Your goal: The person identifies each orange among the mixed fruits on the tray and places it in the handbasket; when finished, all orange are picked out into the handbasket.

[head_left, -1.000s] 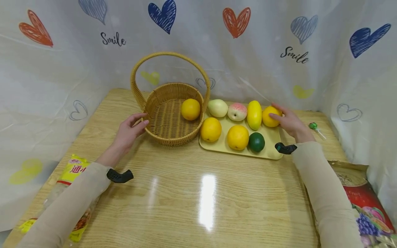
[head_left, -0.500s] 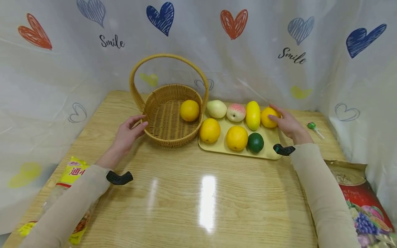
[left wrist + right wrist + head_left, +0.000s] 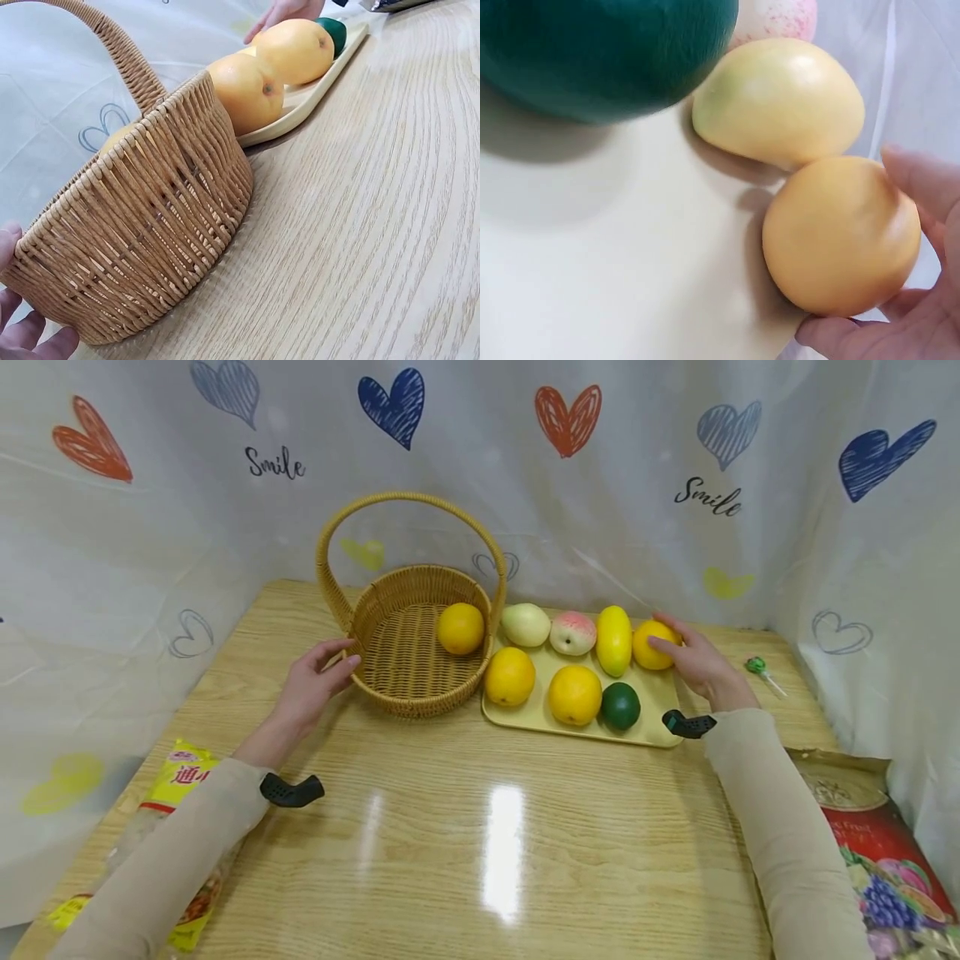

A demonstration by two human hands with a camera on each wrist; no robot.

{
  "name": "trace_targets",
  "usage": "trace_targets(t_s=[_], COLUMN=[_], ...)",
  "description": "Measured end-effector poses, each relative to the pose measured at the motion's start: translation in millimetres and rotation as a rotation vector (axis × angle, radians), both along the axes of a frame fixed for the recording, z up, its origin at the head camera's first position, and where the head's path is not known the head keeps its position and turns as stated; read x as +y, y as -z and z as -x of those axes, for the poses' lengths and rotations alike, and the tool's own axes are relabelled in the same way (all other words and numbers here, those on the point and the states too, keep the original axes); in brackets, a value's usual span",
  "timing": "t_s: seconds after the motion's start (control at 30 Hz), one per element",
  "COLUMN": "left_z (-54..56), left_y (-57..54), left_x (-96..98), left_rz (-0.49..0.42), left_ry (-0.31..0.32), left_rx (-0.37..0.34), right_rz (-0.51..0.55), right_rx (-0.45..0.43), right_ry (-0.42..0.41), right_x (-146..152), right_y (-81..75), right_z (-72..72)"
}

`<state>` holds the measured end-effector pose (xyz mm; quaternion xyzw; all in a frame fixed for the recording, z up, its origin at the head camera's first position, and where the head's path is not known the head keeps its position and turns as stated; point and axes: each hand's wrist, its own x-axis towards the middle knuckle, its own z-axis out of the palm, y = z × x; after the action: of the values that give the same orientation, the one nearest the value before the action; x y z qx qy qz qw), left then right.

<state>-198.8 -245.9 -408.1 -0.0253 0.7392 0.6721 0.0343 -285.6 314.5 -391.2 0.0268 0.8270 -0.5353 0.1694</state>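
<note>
A wicker basket [image 3: 420, 700] with a tall hooped handle stands left of centre, with an orange [image 3: 461, 628] inside it. My left hand [image 3: 311, 685] holds the basket's left side, one digit at the rim and others against the lower weave in the left wrist view. At the tray's far right corner, my right hand [image 3: 705, 664] grips another orange [image 3: 840, 236], thumb and fingers spread round it. The cream tray [image 3: 585, 732] also bears a pale green pear-like fruit [image 3: 526, 625], a peach [image 3: 573, 633], a long yellow fruit [image 3: 614, 642], two large yellow-orange fruits [image 3: 574, 695] and a dark green fruit [image 3: 620, 706].
A green-wrapped lollipop [image 3: 765, 675] lies right of the tray. At the right edge is a red printed fruit bag [image 3: 877, 852]; a yellow snack packet [image 3: 180, 777] lies partly under the left sleeve. A white curtain [image 3: 465, 427] with hearts hangs behind the wooden table [image 3: 420, 860].
</note>
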Motion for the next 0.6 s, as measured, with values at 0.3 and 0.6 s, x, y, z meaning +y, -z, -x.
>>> trace_targets(t_s=[0.3, 0.6], left_z=[0.0, -0.2], left_y=[0.2, 0.8], left_x=[0.0, -0.8], left_rz=[0.000, -0.006], left_ry=[0.009, 0.012], left_rx=[-0.008, -0.004], right_rz=[-0.065, -0.033], right_rx=[0.034, 0.081], right_ry=[0.040, 0.068], right_x=[-3.4, -4.5], right_y=[-2.0, -11.8], right_z=[0.7, -5.0])
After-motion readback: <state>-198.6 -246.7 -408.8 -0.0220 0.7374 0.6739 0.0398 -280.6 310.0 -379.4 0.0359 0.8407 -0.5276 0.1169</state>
